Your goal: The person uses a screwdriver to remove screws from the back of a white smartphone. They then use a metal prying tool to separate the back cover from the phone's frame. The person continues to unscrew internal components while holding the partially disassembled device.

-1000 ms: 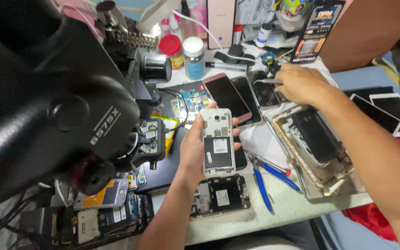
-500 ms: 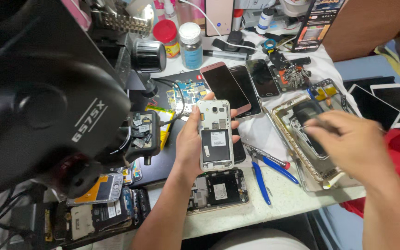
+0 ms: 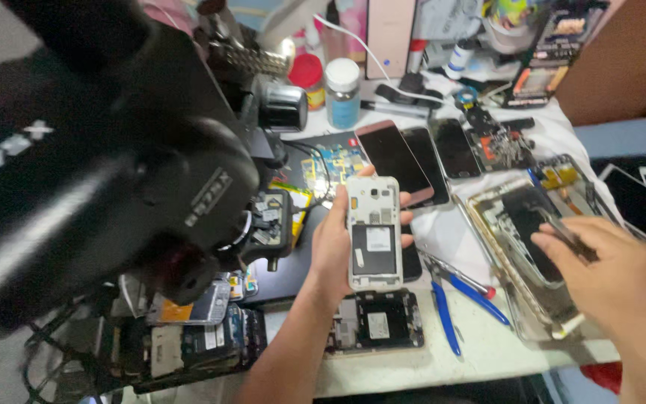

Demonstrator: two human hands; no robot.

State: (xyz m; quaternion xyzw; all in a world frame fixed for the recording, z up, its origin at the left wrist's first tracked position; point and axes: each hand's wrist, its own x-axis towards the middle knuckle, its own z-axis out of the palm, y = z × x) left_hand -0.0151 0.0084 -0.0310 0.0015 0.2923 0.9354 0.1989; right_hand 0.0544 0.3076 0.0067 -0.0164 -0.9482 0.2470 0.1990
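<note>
A bulky black microscope (image 3: 106,172) fills the left of my view and hides that side of the bench; dark glossy phones (image 3: 420,153) lie in a row behind, blue-handled pliers (image 3: 457,295) just right of an opened phone (image 3: 375,322). My left hand (image 3: 334,251) is clamped around a white phone (image 3: 372,233), upright, back cover off, flat grey battery bay showing; my right hand (image 3: 611,280) hangs over a shallow metal tray (image 3: 487,232), apparently pinching a thin dark tool (image 3: 566,236), though blur hides it.
</note>
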